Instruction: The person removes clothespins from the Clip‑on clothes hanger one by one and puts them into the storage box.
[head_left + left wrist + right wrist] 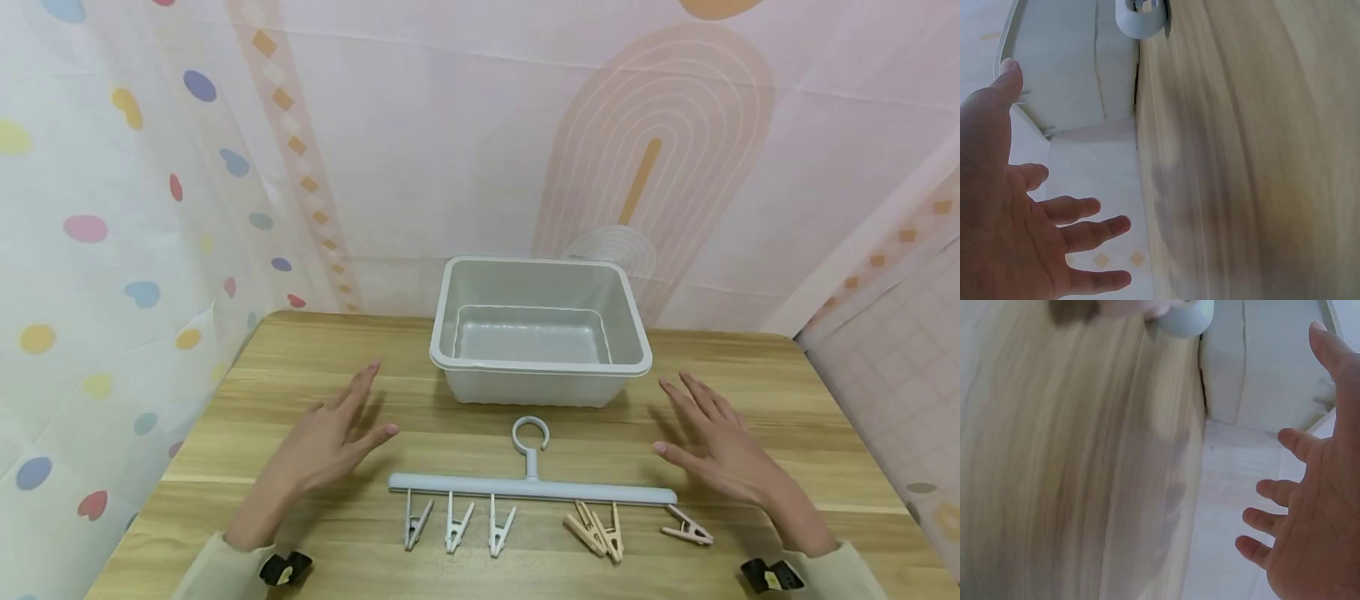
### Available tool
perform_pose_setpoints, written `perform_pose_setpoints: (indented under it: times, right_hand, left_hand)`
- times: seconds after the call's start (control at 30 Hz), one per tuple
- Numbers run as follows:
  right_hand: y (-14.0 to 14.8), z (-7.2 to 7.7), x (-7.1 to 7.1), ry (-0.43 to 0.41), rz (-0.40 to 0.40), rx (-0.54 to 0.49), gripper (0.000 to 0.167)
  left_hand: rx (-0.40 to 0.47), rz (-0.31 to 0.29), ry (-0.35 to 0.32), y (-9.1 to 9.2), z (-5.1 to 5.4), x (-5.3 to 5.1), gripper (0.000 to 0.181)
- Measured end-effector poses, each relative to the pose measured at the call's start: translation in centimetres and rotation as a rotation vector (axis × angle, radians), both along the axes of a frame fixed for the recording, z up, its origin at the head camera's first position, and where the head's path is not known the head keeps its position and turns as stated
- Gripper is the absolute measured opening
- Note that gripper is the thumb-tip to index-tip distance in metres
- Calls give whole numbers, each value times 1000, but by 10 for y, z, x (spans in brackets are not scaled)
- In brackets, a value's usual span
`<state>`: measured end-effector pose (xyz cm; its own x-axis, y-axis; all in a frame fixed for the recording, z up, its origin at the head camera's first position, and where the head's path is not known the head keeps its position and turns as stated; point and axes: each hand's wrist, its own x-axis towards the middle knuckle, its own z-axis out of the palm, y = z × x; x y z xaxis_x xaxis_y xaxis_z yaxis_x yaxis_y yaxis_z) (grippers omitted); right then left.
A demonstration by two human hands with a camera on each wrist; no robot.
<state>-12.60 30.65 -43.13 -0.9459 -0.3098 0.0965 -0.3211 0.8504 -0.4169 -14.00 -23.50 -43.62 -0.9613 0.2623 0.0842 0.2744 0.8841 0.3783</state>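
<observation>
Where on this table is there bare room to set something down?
The table has bare patches at its two back corners, left and right of the pale bin. A narrower gap lies in front of the hanger, between the white clips and tan clips. The hanger's front edge is crowded with clips.

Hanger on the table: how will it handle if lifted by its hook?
The hanger is probably stiff: its bar lies straight. Likely light, looking like slim plastic. The long bar may swing about its single, roughly central hook.
</observation>
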Motion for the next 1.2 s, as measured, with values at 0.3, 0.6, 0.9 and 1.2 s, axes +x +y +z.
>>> perform_pose_setpoints:
  times: [0.3,0.6,0.9,1.2]
  right_hand:
    - [-17,-3,2,16,60,-52,83]
    - [-34,-7,8,-13,99,-111,78]
    - [-48,-11,14,-88,166,-213,76]
    - [-60,-15,17,-178,225,-289,70]
  left_hand:
    - [71,-34,-6,11,2,4,86]
    - [183,-105,-26,25,5,8,78]
    - [332,-192,-80,34,3,10,70]
    - [418,-278,-160,51,0,13,62]
